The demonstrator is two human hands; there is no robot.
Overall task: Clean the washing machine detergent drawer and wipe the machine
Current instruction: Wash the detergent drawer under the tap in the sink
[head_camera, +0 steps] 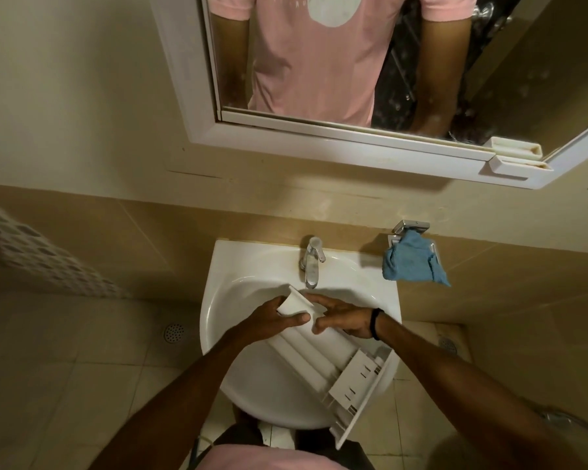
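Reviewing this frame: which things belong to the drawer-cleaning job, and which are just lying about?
Job:
detergent drawer
left hand, gripping it
right hand, touching it
sink
tap
blue cloth, probably for wiping

Lying about:
mirror cabinet
floor drain

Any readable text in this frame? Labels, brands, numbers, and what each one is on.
No text here can be read.
pink shirt in the mirror: faint pale letters near the collar, too blurred to read.
detergent drawer: only dark slots and moulded ribs, no legible marking.
faucet: no brand mark can be made out.
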